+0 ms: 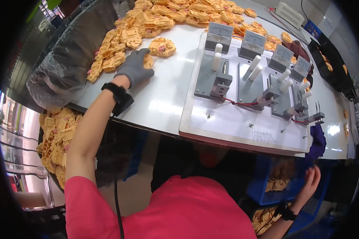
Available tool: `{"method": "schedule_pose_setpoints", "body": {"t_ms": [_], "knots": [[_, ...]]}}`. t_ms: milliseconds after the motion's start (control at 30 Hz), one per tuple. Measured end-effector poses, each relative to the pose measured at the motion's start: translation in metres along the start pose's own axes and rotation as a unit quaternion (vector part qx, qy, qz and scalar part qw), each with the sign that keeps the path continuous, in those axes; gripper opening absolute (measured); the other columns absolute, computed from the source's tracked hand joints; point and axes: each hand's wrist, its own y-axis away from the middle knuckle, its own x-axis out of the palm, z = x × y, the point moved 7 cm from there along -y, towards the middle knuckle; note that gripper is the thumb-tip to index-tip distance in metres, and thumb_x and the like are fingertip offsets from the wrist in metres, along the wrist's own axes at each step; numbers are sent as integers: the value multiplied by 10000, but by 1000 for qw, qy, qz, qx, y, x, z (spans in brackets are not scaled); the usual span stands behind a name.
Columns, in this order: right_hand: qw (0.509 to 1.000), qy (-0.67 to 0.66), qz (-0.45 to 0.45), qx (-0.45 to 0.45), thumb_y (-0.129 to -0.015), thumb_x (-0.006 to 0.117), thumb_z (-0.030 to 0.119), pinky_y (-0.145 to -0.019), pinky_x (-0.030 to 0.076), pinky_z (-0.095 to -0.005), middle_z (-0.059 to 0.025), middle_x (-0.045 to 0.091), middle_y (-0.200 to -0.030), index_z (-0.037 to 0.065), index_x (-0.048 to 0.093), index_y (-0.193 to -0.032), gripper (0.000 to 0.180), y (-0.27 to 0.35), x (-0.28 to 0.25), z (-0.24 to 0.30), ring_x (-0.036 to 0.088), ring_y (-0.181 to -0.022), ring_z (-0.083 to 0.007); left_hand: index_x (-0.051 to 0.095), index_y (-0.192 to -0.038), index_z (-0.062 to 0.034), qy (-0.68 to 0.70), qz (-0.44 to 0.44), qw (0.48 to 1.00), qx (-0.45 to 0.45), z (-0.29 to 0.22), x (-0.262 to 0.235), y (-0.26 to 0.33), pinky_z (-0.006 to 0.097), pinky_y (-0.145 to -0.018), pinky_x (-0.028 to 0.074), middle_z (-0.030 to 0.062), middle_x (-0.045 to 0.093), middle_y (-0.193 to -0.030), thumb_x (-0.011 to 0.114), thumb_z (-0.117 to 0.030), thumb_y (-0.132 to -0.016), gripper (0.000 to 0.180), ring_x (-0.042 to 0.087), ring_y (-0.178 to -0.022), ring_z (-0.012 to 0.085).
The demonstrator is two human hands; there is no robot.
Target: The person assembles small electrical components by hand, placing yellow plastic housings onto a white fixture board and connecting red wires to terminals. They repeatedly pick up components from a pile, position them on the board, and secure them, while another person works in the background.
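My left hand [136, 67], in a grey glove, is at the far left of the white table. Its thumb and fingers close round a yellow plastic part [148, 61], mostly hidden by the glove. Just beyond lies another yellow plastic part [162, 47] with a pink bit and a thin wire. My bare right hand [312, 180] is low at the right, below the table edge, over a blue crate [261, 183]. Its fingers are stretched out, and I see nothing in them. A purple cloth [317, 140] hangs at the table edge just above it.
A white board carries a test fixture [212, 75] with grey blocks, white pegs and several meters [220, 32]. Yellow parts [151, 18] are heaped along the back. A plastic-lined bin [64, 59] stands at the left, above more parts [56, 137]. A black tray [333, 67] is at the right.
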Motion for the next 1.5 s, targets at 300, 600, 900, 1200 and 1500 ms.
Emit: {"method": "schedule_pose_setpoints", "body": {"t_ms": [300,600,900,1200,1500], "knots": [[908,-120,324,-238,-870,716,31,-859,484,-320,-110,622,-1165,24,569,-1314,468,63,302,227,601,-1064,-206,440,-1440,2,785,63,614,42,-9,-21,105,394,-1104,454,176,548,-1397,612,-195,-926,577,541,-1315,275],[921,-178,282,-203,-933,677,59,-882,491,-300,-80,562,-1160,41,555,-1337,423,58,332,213,581,-979,-155,284,-1552,-48,936,255,240,18,-95,-36,155,578,-1089,422,193,359,-1571,396,-466,-1040,671,332,-1465,393],[905,-183,287,-256,-899,699,20,-852,494,-307,-73,605,-1100,57,620,-1283,394,74,335,221,591,-930,-178,503,-1426,-87,932,242,262,-66,-90,0,111,293,-727,572,151,539,-1369,580,-442,-1003,557,532,-1231,272],[900,-210,298,-240,-902,703,21,-846,509,-313,-100,658,-1140,58,623,-1290,398,77,333,220,641,-950,-178,502,-1402,-55,908,201,364,-56,-73,3,79,189,-650,567,124,570,-1284,677,-340,-977,541,560,-1196,193],[878,-217,328,-272,-880,722,20,-816,520,-292,-87,681,-1064,38,654,-1167,295,75,327,223,654,-887,-164,512,-1375,-55,875,168,451,-60,-74,2,67,171,-646,536,112,586,-1259,696,-291,-970,503,592,-1127,180]]}}
